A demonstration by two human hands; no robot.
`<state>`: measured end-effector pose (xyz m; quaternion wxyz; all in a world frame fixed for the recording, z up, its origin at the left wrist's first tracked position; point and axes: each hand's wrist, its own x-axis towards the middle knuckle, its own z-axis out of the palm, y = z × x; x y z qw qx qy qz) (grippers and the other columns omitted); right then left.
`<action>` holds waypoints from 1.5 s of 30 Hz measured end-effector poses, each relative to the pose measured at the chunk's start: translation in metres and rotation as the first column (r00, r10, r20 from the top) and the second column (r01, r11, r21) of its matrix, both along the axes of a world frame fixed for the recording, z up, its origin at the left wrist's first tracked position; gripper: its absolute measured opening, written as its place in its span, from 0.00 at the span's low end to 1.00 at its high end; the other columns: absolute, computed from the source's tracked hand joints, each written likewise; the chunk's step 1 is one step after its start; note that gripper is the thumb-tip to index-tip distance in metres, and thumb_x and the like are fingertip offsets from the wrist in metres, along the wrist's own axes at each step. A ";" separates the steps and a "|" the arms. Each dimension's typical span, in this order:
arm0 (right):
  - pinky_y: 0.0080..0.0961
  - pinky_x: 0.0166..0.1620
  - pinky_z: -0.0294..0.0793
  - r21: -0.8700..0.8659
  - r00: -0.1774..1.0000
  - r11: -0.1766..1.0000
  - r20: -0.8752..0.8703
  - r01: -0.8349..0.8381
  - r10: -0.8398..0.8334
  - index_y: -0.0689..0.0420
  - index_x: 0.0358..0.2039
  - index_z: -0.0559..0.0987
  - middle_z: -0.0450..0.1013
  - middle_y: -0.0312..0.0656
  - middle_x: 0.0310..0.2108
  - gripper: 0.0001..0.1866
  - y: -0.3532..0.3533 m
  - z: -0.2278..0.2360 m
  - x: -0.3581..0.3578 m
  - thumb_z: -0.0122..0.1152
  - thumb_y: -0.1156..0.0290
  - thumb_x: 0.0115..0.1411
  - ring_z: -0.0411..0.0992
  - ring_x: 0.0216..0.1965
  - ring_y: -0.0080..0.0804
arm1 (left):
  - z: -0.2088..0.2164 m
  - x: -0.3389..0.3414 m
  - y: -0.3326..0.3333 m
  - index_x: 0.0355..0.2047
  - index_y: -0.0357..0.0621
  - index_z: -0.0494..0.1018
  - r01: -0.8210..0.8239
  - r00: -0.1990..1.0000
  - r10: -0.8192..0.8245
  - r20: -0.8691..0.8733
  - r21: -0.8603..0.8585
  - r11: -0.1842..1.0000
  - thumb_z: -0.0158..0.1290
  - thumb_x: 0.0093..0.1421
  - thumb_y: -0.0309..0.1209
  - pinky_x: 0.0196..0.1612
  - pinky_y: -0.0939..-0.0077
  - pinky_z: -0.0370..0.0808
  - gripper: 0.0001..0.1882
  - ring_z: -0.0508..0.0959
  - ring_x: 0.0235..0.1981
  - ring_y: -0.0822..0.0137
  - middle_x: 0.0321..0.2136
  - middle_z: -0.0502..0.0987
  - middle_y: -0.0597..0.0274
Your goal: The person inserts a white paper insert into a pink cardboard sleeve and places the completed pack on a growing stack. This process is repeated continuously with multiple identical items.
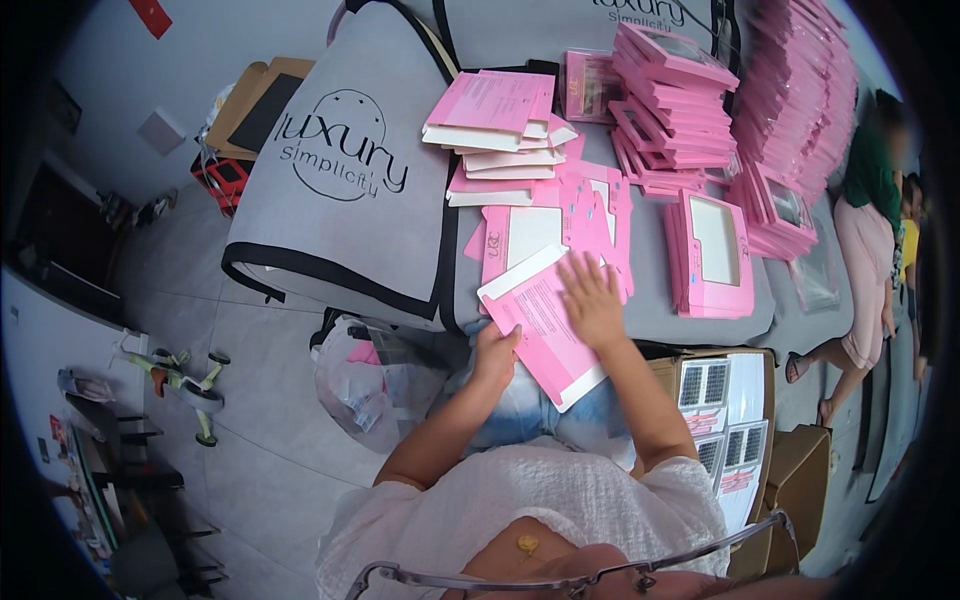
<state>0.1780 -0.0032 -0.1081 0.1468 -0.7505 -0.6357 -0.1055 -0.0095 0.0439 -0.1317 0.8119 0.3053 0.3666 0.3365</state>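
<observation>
Nearby, on the seat (652,290): loose cartons (520,235) lie at upper centre, and our held carton (542,325) covers part of them.
Piles: above the loose ones we see a leaning carton pile (495,110); to its right, windowed boxes (670,125) rise in an uneven stack, and a taller stack (795,100) fills the upper right. A smaller box pile (712,250) stands right of centre, well apart from our hands.
In the way: the loose cartons crowd the space just above us; the cardboard box (665,372), with window packs (705,382) in it, sits near our right forearm (650,405), and a clear bag (350,395) is left of our knees.
Further off: a green tricycle (185,380) stands at left; two people (865,235) are at the right edge.
Held carton: centre of the frame, tilted, white flaps at both ends, above our lap.
Left hand (494,357): pinches the carton's left edge, thumb on top, forearm rising from lower left.
Right hand (592,298): lies palm down on the carton's upper right, fingers spread wide, forearm slanting up from lower right.
Hard to see: our left fingers are hidden beneath the carton; its print is too small to read; the people are partly cut off by the dark rim; glasses (390,570) cross the lower edge.
</observation>
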 end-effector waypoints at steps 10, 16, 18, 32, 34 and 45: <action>0.35 0.47 0.65 0.014 0.846 0.954 -0.468 0.298 -0.257 0.57 0.52 0.70 0.71 0.46 0.43 0.20 -0.061 0.048 0.021 0.49 0.61 0.62 0.68 0.44 0.38 | 0.019 -0.010 -0.012 0.50 0.32 0.64 -0.094 0.992 0.073 0.105 0.216 0.972 0.43 0.63 0.21 0.48 0.76 0.70 0.14 0.74 0.43 0.71 0.45 0.73 0.56; 0.14 0.30 0.61 -0.011 0.225 0.990 -0.974 0.139 -0.043 0.64 0.36 0.76 0.67 0.28 0.24 0.13 -0.072 0.055 0.009 0.55 0.65 0.62 0.60 0.28 0.13 | 0.048 -0.015 0.005 0.50 0.36 0.63 -0.053 0.991 0.014 0.134 0.291 0.955 0.40 0.67 0.33 0.46 0.76 0.73 0.16 0.74 0.44 0.72 0.44 0.72 0.58; 0.13 0.30 0.60 0.074 0.194 0.972 -0.981 0.224 0.030 0.64 0.35 0.76 0.67 0.28 0.24 0.13 -0.065 0.052 0.011 0.53 0.65 0.63 0.61 0.28 0.13 | 0.052 -0.015 -0.006 0.51 0.38 0.62 0.048 0.996 -0.067 0.058 0.275 0.960 0.41 0.67 0.34 0.45 0.75 0.74 0.16 0.74 0.44 0.72 0.44 0.72 0.59; 0.24 0.33 0.72 -0.055 0.082 0.969 -0.994 0.241 -0.077 0.60 0.45 0.70 0.71 0.39 0.28 0.11 -0.019 0.055 0.013 0.46 0.72 0.63 0.72 0.26 0.29 | 0.207 0.045 0.195 0.55 0.26 0.57 -0.130 0.960 0.273 -0.054 0.780 0.612 0.45 0.63 0.29 0.51 0.71 0.69 0.23 0.74 0.46 0.63 0.47 0.71 0.47; 0.24 0.34 0.72 -0.019 0.230 0.963 -0.970 0.268 -0.083 0.61 0.44 0.71 0.71 0.40 0.29 0.11 -0.020 0.017 0.008 0.49 0.76 0.60 0.72 0.28 0.29 | 0.204 0.053 0.226 0.57 0.25 0.54 -0.065 0.849 0.476 -0.230 0.848 0.525 0.46 0.63 0.32 0.54 0.67 0.65 0.27 0.71 0.50 0.55 0.50 0.67 0.40; 0.31 0.34 0.71 0.038 0.687 0.939 -0.692 0.343 -0.223 0.65 0.43 0.74 0.71 0.47 0.27 0.17 -0.013 0.010 -0.010 0.57 0.73 0.52 0.70 0.27 0.39 | -0.005 0.008 0.106 0.56 0.32 0.55 0.431 0.685 0.448 -0.574 0.816 0.386 0.59 0.48 0.29 0.54 0.58 0.63 0.37 0.63 0.51 0.45 0.49 0.60 0.41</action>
